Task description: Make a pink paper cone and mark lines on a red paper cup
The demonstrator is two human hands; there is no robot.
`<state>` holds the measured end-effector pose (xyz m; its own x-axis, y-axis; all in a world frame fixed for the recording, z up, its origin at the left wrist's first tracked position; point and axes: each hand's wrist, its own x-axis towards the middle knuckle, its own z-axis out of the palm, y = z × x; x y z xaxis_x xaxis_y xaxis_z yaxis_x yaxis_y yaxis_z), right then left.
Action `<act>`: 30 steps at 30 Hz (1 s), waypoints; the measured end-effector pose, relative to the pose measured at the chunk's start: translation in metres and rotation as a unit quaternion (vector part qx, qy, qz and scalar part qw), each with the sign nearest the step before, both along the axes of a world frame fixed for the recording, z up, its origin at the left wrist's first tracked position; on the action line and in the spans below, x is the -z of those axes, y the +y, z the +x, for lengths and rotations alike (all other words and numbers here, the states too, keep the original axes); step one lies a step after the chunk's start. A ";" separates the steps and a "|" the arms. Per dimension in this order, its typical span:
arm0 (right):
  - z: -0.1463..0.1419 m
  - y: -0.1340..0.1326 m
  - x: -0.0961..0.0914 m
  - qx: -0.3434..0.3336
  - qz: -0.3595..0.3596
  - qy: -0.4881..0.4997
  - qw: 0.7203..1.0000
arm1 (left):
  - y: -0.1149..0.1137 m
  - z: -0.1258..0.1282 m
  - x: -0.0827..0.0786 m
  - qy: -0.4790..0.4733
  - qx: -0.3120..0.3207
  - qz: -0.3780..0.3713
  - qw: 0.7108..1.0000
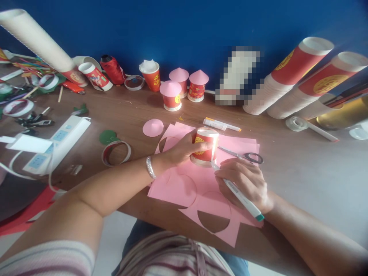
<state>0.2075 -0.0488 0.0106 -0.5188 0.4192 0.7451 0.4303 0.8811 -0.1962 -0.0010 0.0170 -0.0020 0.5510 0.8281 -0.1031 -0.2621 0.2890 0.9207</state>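
My left hand [184,149] is closed around a red paper cup [205,152] with gold print, held upside down over pink paper. A white marker pen [243,199] with a green end is gripped in my right hand [244,180], its tip at the cup's lower rim. Beneath both hands lie sheets of pink paper [175,188] with drawn circles and cut-out holes. Scissors [244,155] rest on the paper behind my right hand, their blades partly hidden by the cup. A pink paper cone [153,127] lies to the left of the sheets.
Cups with pink cone tops [172,96] stand at the back. An orange-ended marker [221,124] lies behind the sheets. Tall cup stacks [299,69] lean at the right. A power strip [59,143], a tape roll [116,153] and clutter occupy the left.
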 end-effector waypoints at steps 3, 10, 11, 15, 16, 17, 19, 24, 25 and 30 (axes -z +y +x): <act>0.000 0.000 0.001 -0.005 0.000 0.001 1.000 | 0.000 0.000 -0.001 0.000 0.006 -0.003 1.000; 0.000 0.000 0.001 -0.004 -0.004 0.001 1.000 | 0.001 -0.001 -0.001 0.000 0.029 0.004 1.000; 0.000 -0.001 0.000 -0.003 -0.005 0.000 1.000 | 0.001 -0.001 -0.001 -0.001 0.028 0.002 1.000; 0.000 -0.001 0.000 0.002 -0.011 -0.005 1.000 | 0.001 0.000 -0.001 -0.005 0.018 0.000 1.000; 0.000 -0.001 0.000 0.002 -0.012 -0.007 1.000 | 0.001 -0.001 -0.001 -0.001 0.019 0.002 1.000; 0.000 -0.001 0.000 0.002 -0.012 -0.007 1.000 | 0.001 -0.001 -0.001 0.003 0.022 0.005 1.000; 0.000 -0.001 0.001 0.000 -0.011 -0.007 1.000 | 0.001 -0.001 -0.001 0.007 0.032 0.009 0.999; 0.000 -0.001 0.000 -0.013 -0.012 -0.010 1.000 | 0.001 -0.001 0.000 0.007 0.037 0.019 0.999; 0.000 -0.001 0.000 -0.014 -0.012 -0.012 1.000 | 0.001 0.000 0.000 0.008 0.034 0.019 0.999; 0.000 -0.001 0.000 -0.010 -0.012 -0.015 1.000 | 0.001 0.000 0.000 0.001 0.028 0.007 1.000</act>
<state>0.2077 -0.0496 0.0109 -0.5493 0.4258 0.7191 0.4182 0.8850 -0.2046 -0.0007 0.0180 -0.0024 0.5969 0.7969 -0.0926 -0.2445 0.2906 0.9251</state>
